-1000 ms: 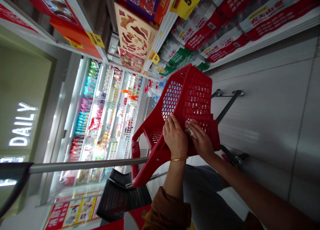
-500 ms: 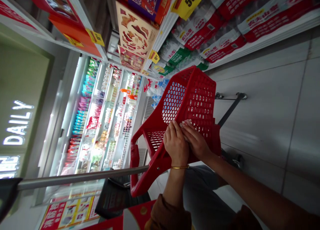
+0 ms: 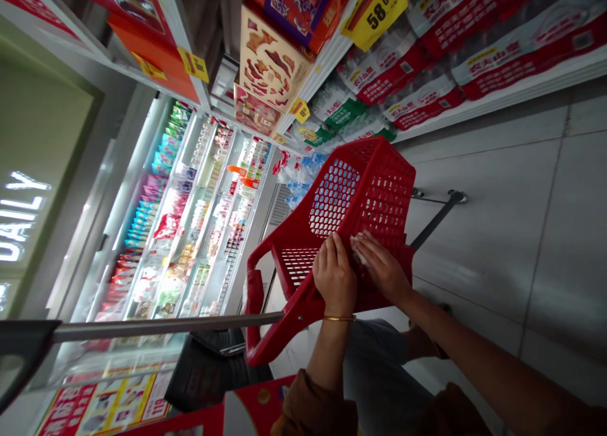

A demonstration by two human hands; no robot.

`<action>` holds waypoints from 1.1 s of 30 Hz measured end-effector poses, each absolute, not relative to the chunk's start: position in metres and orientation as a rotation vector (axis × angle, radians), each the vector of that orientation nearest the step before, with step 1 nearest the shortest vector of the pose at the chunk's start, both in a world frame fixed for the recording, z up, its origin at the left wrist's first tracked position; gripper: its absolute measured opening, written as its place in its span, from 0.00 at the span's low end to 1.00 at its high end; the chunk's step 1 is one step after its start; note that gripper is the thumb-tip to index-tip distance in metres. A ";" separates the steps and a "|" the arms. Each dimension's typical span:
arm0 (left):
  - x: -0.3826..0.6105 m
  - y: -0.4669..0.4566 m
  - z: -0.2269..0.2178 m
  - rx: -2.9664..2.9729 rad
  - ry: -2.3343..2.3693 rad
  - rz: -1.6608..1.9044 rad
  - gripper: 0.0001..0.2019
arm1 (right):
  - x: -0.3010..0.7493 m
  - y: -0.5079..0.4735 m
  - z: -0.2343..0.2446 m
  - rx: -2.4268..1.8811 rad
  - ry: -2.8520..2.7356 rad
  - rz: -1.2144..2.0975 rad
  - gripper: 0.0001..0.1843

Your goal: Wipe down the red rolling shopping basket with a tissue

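A red perforated plastic shopping basket (image 3: 374,189) sits tilted on a wheeled trolley frame. My left hand (image 3: 334,278), with a gold bangle at the wrist, has its fingers curled over the basket's near rim. Right beside it, my right hand (image 3: 386,272) presses a small white cloth (image 3: 356,251) against the basket's outer wall. Most of the cloth is hidden under the fingers. I can see nothing inside the basket.
The trolley's dark handle bar (image 3: 434,218) sticks out over the grey tiled floor (image 3: 521,234). Shelves of bottled water packs (image 3: 403,76) and boxed goods (image 3: 270,63) stand ahead, with a lit chiller cabinet (image 3: 190,215) to the left. A metal bar (image 3: 156,327) crosses the lower left.
My right hand has slid slightly along the basket wall with the cloth. My left hand keeps its grip on the rim. The view has drifted a little.
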State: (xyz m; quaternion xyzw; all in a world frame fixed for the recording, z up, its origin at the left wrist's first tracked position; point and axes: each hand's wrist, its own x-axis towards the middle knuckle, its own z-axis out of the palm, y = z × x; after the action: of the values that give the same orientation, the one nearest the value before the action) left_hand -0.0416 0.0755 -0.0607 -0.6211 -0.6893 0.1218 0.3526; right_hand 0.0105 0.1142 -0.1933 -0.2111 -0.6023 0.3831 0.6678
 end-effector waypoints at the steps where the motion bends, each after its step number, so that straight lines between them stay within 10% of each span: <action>1: -0.042 0.074 -0.061 -1.612 -1.778 0.306 0.22 | 0.012 0.114 -0.191 -0.485 -1.345 0.869 0.25; 33: -0.047 0.063 -0.067 -1.690 -1.724 0.025 0.20 | 0.038 0.193 -0.154 -0.487 -1.728 0.585 0.20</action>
State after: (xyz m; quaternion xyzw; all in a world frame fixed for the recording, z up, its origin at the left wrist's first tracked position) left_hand -0.0475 0.0627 -0.0674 -0.6542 -0.6673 0.0097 0.3559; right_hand 0.0382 0.1927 -0.1542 -0.2091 -0.7412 0.2509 0.5864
